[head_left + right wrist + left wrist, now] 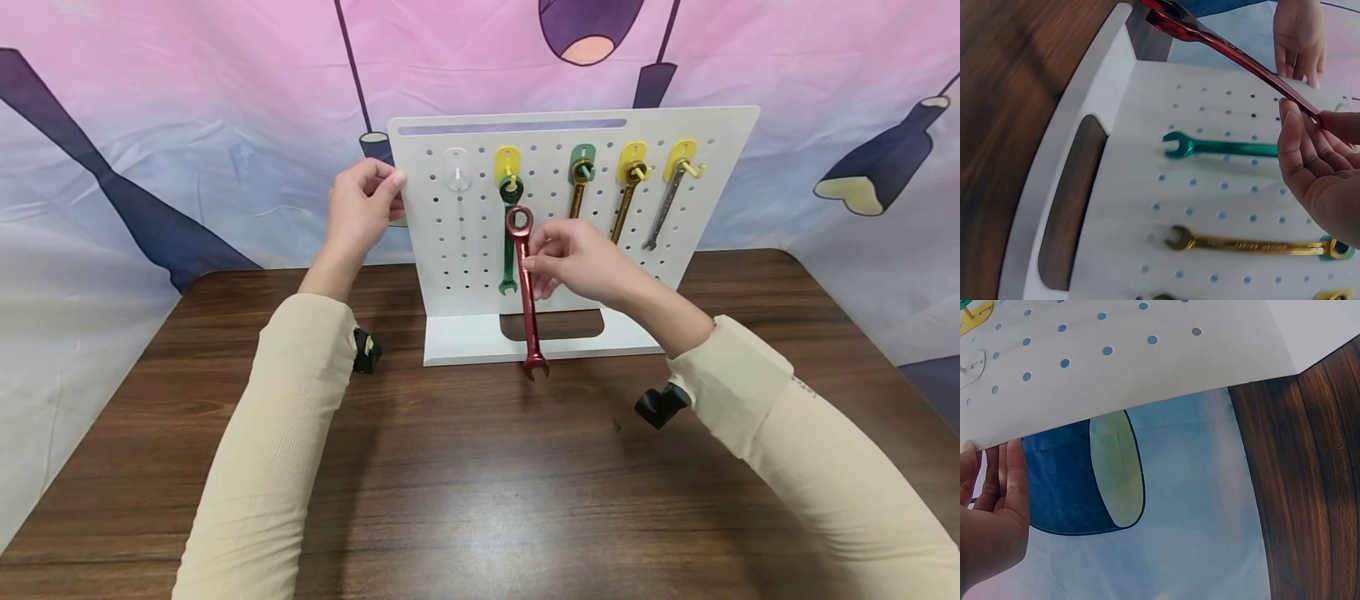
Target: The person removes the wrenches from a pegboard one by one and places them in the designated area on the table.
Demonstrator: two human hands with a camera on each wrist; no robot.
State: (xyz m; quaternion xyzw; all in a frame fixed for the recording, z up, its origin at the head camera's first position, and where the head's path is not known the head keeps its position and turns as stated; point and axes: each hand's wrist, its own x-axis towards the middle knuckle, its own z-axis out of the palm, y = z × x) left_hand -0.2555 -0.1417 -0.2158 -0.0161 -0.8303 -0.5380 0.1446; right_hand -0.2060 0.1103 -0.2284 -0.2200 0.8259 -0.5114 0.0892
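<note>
In the head view, my right hand (pixel 581 260) pinches a red combination wrench (pixel 528 292) by its upper shaft, ring end up and open end down, in front of the white pegboard (pixel 472 225). My left hand (pixel 362 204) pinches the pegboard's left edge near the top. A green wrench (pixel 508 250) hangs from a yellow hook (pixel 507 162) just behind the red one. Two gold wrenches (pixel 624 208) and a silver wrench (pixel 663 208) hang farther right. At the far left of the board, a clear hook (pixel 457 171) bears nothing.
The pegboard's white base (pixel 461 340) stands on a dark wooden table (pixel 480 492). Behind the board hangs a printed cloth (pixel 247 125). Black wrist mounts (pixel 663 406) protrude from beneath both cuffs.
</note>
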